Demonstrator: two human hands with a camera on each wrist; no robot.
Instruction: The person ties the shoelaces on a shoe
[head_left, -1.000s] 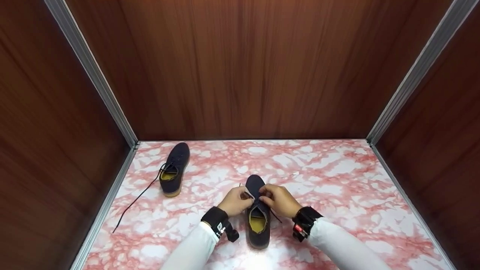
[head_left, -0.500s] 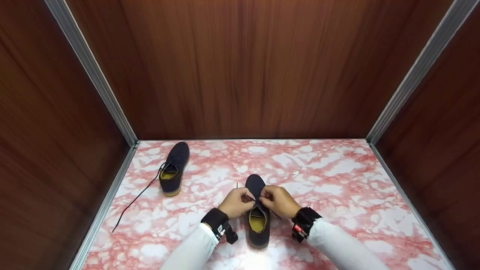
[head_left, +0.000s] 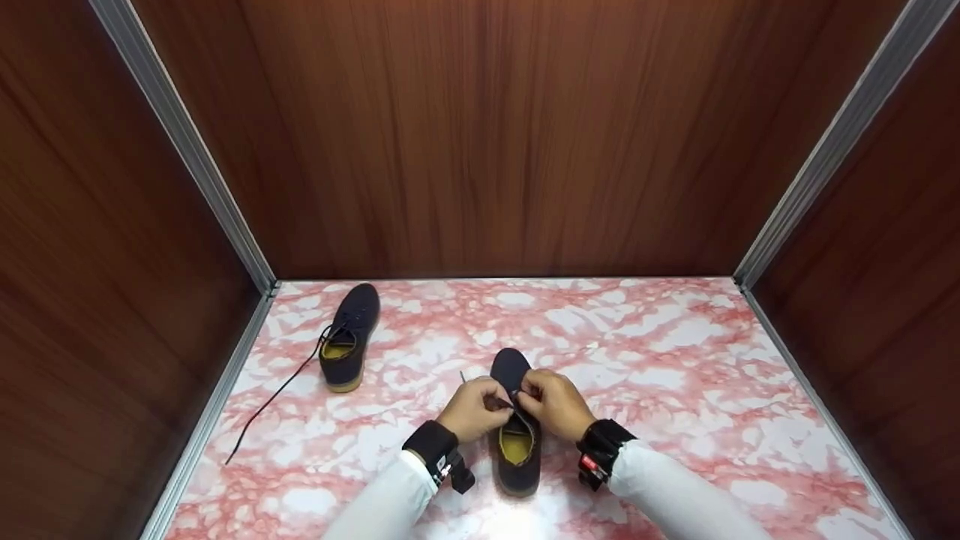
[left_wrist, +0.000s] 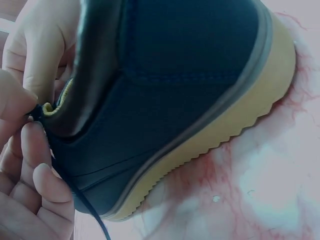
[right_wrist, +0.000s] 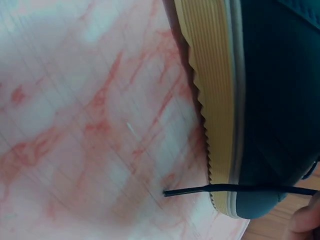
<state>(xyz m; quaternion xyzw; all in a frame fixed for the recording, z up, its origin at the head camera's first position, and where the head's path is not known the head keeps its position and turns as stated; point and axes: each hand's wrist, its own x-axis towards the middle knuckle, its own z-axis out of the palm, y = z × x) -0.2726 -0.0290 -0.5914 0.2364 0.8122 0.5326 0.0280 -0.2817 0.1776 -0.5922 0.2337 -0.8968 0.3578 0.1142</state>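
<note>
A dark navy shoe point(head_left: 519, 474) with a yellow lining and tan sole stands in front of me, toe pointing away. Over its lacing my left hand point(head_left: 472, 412) pinches a dark shoelace between thumb and fingers. One lace end sticks out beyond this hand's knuckles. At the other side of the opening, my right hand point(head_left: 559, 406) pinches the lace, its fingertips close to the left ones. In the left wrist view, the lace point(left_wrist: 80, 195) hangs down past the fingers along the shoe's side. The right wrist view has a lace point(right_wrist: 250, 188) crossing the sole. Fingers hide most of the lacing.
A matching shoe point(head_left: 352, 315) stands at the back left, with its long loose lace point(head_left: 274, 397) trailing toward the front left. Brown wood-grain panels point(head_left: 495, 142) with metal edge strips enclose the red-and-white marbled surface point(head_left: 637, 330) at the back and sides.
Both hands stay at the lacing with small shifts. The lace end by my left hand has swung left. My right wrist has moved slightly inward, and the lace end below it has gone from view.
</note>
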